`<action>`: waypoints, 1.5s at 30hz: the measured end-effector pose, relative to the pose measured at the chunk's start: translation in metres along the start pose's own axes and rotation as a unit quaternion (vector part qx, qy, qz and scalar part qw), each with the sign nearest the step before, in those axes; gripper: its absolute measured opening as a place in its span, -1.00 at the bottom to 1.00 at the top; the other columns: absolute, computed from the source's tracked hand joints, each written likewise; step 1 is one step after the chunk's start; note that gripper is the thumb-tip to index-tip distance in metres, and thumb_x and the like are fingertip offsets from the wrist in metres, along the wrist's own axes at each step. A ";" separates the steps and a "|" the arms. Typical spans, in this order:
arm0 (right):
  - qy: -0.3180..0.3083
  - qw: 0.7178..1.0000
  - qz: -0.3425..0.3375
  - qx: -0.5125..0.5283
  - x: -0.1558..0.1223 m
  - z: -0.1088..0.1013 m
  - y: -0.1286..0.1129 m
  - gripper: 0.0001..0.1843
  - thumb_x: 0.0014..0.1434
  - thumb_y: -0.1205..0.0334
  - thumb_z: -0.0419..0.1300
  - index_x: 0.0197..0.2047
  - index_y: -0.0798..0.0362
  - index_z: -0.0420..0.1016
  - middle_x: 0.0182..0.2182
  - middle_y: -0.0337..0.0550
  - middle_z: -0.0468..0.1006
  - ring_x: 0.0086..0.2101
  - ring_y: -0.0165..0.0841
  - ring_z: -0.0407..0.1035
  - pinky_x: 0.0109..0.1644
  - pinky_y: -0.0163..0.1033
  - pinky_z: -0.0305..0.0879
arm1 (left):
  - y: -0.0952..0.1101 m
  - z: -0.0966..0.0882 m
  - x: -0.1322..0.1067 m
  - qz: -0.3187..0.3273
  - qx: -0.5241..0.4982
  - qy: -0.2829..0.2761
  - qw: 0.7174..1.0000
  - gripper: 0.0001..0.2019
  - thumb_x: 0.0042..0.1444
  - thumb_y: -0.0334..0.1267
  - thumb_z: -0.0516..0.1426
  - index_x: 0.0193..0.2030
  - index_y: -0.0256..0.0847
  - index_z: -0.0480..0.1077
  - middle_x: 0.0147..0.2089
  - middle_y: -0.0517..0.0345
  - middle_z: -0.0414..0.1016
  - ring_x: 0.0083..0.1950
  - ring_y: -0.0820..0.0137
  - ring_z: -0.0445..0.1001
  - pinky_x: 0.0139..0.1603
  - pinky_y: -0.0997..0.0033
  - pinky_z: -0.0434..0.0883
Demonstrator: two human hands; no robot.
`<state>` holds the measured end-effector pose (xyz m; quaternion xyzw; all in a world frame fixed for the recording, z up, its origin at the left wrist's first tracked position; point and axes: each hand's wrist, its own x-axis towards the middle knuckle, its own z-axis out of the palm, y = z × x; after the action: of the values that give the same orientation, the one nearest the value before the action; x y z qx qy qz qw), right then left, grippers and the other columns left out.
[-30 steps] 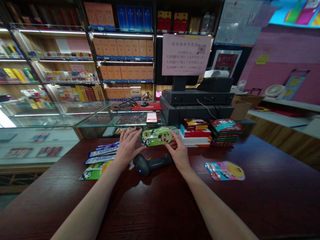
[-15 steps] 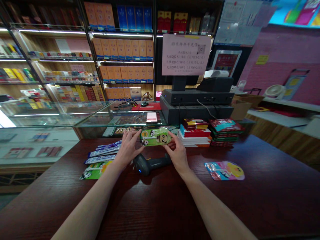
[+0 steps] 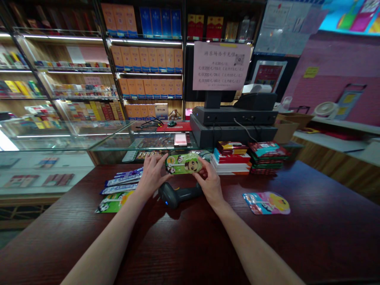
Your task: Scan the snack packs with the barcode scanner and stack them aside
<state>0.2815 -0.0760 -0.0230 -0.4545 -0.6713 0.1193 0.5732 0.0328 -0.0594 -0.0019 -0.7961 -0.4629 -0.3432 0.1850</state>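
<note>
Packet (image 3: 183, 164) is held above dark counter (image 3: 181, 249), lit shelves (image 3: 145, 41) beyond.

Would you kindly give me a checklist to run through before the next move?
1. Left hand at the held pack's left end: ok.
2. Right hand gripping its right end: ok.
3. Panda face turned toward the wearer: ok.
4. Scanner lit: ok, its blue light shows.
5. Pink-blue pack apart from both hands: ok.
6. Barcode on the held pack's far side: cannot tell, hidden.
</note>
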 end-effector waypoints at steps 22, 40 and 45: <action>0.049 0.983 -0.080 -0.159 0.008 -0.039 0.013 -0.42 0.13 0.28 0.34 0.23 -0.14 0.43 0.24 0.01 0.24 0.24 -0.08 0.18 0.31 0.10 0.19 | 0.047 -0.005 0.006 -0.026 0.050 0.047 0.997 -0.29 0.01 -0.08 0.35 0.32 -0.10 0.30 0.00 -0.05 0.32 0.10 0.01 0.31 0.39 -0.30 0.08; 0.029 0.972 -0.049 -0.229 -0.016 -0.149 0.066 -0.41 0.07 0.17 0.40 0.20 -0.16 0.48 0.30 0.00 0.17 0.26 -0.01 0.15 0.30 0.12 0.19 | 0.151 0.031 0.028 -0.008 0.007 -0.012 1.000 -0.36 -0.01 -0.08 0.36 0.21 -0.18 0.36 0.32 -0.20 0.20 0.37 -0.05 0.19 0.45 -0.24 0.01; 0.003 0.968 -0.028 -0.248 -0.021 -0.185 0.085 -0.43 0.05 0.15 0.41 0.16 -0.14 0.51 0.32 -0.01 0.16 0.28 0.02 0.14 0.35 0.15 0.11 | 0.177 0.051 0.032 0.015 -0.039 -0.028 0.999 -0.33 -0.04 -0.08 0.38 0.21 -0.17 0.35 0.35 -0.20 0.19 0.42 -0.06 0.14 0.46 -0.26 -0.01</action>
<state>0.4824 -0.1110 -0.0362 -0.5634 -0.6909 -0.0682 0.4479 0.2157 -0.0978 -0.0101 -0.8187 -0.4421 -0.3363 0.1458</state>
